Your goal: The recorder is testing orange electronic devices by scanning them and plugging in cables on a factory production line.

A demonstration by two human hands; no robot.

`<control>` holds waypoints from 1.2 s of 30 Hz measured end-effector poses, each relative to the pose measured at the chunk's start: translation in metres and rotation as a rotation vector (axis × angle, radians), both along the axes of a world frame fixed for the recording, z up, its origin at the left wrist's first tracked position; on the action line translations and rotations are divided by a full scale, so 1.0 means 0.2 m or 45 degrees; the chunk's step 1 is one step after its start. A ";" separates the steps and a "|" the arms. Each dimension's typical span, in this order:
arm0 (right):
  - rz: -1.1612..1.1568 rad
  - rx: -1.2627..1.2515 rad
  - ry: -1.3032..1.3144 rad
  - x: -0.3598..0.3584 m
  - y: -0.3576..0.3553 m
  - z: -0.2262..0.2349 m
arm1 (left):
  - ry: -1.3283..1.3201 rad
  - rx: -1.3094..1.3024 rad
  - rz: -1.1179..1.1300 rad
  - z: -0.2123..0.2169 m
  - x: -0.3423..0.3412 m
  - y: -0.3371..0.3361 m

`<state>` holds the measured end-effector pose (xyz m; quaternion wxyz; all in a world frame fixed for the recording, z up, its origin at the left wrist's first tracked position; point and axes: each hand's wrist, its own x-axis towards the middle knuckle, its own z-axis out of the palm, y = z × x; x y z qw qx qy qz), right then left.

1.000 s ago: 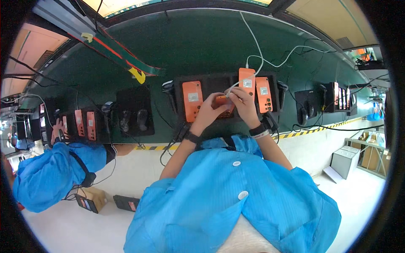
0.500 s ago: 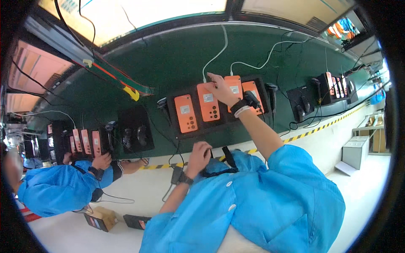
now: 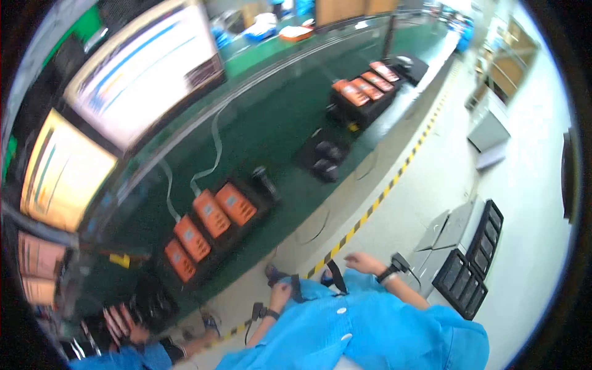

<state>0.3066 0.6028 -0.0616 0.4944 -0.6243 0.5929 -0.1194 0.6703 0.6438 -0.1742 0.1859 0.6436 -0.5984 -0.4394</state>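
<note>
Ahead-left on the worktop (image 3: 271, 142), four orange phones (image 3: 211, 214) slant upper-left to lower-right, nearer the left hand (image 3: 281, 295) than the right hand (image 3: 365, 263); whether fingers are spread, cannot tell.

Orange phones (image 3: 213, 216): labels (image 3: 232, 201) blurred past reading — co-worker's blue sleeve (image 3: 126, 359), cut off below.
</note>
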 end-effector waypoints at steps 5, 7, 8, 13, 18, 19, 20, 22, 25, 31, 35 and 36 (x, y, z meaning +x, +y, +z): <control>-0.586 0.235 0.076 -0.66 0.53 -0.12 | -0.018 0.313 -0.175 -0.02 -0.30 -0.26; -0.642 0.370 0.156 -0.75 0.64 -0.30 | 0.024 0.658 -0.495 -0.19 -0.27 -0.37; -0.647 0.437 0.142 -0.77 0.62 -0.29 | -0.038 0.575 -0.766 -0.27 -0.25 -0.43; -0.662 0.382 -0.247 -0.82 0.39 -0.51 | -0.292 0.642 -0.808 -0.44 -0.70 -0.71; -0.572 0.312 -0.204 -1.16 -0.05 -0.42 | -0.359 0.327 -1.176 -0.43 -1.43 -1.11; -0.563 0.306 -0.198 -1.25 -0.12 -0.41 | -0.232 0.424 -1.001 -0.34 -1.61 -1.17; -0.574 0.306 -0.143 -1.38 -0.17 -0.37 | -0.110 0.527 -0.843 -0.18 -1.80 -1.24; -0.748 0.252 -0.261 -1.64 -0.20 -0.33 | -0.085 0.602 -0.914 0.03 -2.15 -1.39; -1.231 0.250 -0.433 -2.06 -0.16 -0.16 | -0.003 0.634 -1.023 0.02 -2.54 -1.63; -1.522 0.763 -0.090 -2.56 0.27 -0.31 | 0.074 0.674 -1.032 0.18 -2.97 -1.95; -1.535 0.808 -0.430 -2.87 0.03 -0.33 | 0.194 0.201 -0.926 0.17 -3.17 -2.10; -1.411 0.690 -0.206 -2.97 -0.07 -0.34 | 0.344 0.196 -0.661 0.33 -3.28 -2.15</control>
